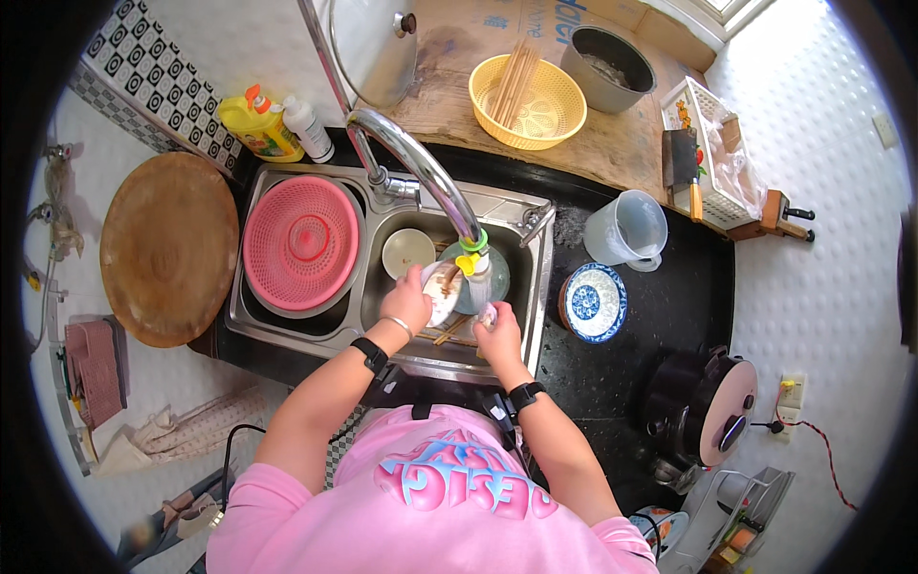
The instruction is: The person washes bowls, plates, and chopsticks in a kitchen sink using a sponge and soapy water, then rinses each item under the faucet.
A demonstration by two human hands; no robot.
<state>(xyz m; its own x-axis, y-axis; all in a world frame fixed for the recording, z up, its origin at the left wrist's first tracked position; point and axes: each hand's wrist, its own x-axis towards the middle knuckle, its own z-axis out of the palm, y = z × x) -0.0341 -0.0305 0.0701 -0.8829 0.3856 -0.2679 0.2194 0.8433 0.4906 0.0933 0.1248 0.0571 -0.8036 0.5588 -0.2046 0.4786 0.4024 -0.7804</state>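
Note:
Over the right basin of a steel double sink point(534, 359), my left hand point(409, 301) grips a tilted white bowl point(439, 293) with brown food residue inside. My right hand point(500, 333), to the right of the bowl, has its fingers closed on a small crumpled whitish-purple cloth or scrubber point(488, 316). Between my hands, water runs from the chrome faucet point(430, 168), whose nozzle has a yellow lever. In the basin lie a pale bowl point(408, 252), a greenish glass-like dish or lid point(498, 280), partly hidden, and several wooden chopsticks point(450, 330).
A pink colander point(301, 244) fills the left basin. Right of the sink stand a blue-and-white bowl point(594, 303), a plastic jug point(624, 228) and an electric cooker point(699, 409). Behind are a yellow basket point(552, 107) with chopsticks, a grey pot point(609, 68) and a cleaver point(680, 161).

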